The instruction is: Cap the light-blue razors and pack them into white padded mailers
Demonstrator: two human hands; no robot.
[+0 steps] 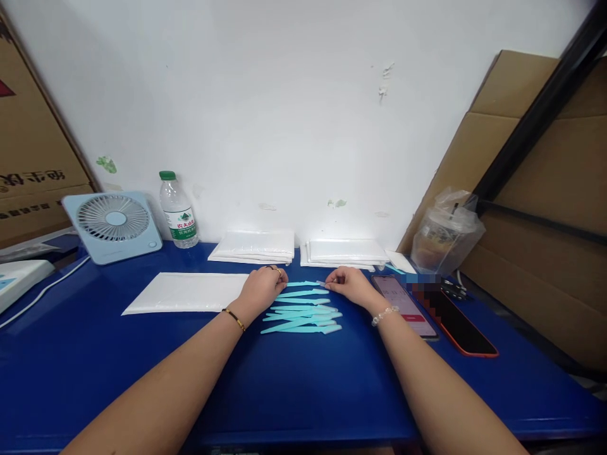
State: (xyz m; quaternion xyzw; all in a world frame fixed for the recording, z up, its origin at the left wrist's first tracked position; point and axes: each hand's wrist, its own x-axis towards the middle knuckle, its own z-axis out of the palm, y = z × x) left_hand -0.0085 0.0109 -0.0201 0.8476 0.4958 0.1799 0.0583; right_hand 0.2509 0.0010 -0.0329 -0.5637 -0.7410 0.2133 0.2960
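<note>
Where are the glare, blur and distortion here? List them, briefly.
Head view: lighting is even, with a bright patch on the white wall above the white bags; shadows on the blue table are faint; the wide lens tilts the cardboard at the sides; a pixelated block masks a spot by the phones; left hand, right hand and teal sticks are sharp.
</note>
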